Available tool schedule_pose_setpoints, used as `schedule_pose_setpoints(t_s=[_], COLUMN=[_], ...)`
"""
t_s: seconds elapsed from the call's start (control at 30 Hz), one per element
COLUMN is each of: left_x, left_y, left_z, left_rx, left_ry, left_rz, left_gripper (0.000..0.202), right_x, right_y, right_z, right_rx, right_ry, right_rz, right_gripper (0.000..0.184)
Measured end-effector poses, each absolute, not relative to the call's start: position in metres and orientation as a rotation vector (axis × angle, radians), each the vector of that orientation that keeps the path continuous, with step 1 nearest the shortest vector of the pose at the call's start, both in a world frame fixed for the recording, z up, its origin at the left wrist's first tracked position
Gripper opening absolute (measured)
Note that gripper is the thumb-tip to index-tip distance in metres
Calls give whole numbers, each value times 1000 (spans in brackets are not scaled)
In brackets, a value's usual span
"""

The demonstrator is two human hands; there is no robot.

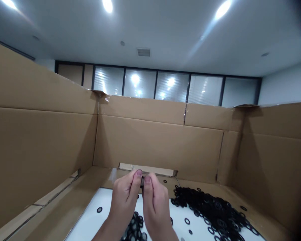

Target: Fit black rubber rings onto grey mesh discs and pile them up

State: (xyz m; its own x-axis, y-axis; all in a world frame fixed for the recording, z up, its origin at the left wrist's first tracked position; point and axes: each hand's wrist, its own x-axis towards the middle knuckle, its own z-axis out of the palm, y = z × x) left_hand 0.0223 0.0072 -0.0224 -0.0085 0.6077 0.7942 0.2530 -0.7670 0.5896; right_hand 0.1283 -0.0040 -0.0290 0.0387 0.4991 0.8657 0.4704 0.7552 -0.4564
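Left hand (124, 197) and right hand (155, 205): 2, both curled nearly shut, fingertips pinched together on a small dark ring (142, 181) (edge-on, partly hidden). Below the hands: small pile of black rubber rings (134, 227) on a white board (102, 197). Right of the hands: 1 large heap of rings (210, 211), holding most of them. Beyond the hands: cardboard box wall (160, 147).

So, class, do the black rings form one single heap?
No: a big heap beside the right hand, a smaller heap under the left hand.
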Motion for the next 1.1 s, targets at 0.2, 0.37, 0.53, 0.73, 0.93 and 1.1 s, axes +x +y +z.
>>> schedule_pose_setpoints(t_s=[0.2,0.37,0.53,0.73,0.93,1.1], left_x=[29,31,32,22,8,1], left_y=[0,-1,3,6,4,5], left_z=[-26,-28,-27,-20,-6,0], left_rx=[2033,2071,1968,1808,1679,1595], left_ry=[814,811,839,809,642,554], left_rz=[1963,2056,1924,1704,1437,1262], left_gripper=[35,35,37,43,29,25], right_x=[120,122,125,132,147,155], right_y=[-3,-7,-5,-6,-6,-6], right_z=[-34,-32,-29,-19,-12,-10], right_rx=[-795,-765,-794,-680,-763,-756], right_ry=[-1472,-1455,-1486,-1574,-1549,-1666], right_rz=[-118,-138,-97,172,170,199], right_gripper=[32,32,33,35,35,37])
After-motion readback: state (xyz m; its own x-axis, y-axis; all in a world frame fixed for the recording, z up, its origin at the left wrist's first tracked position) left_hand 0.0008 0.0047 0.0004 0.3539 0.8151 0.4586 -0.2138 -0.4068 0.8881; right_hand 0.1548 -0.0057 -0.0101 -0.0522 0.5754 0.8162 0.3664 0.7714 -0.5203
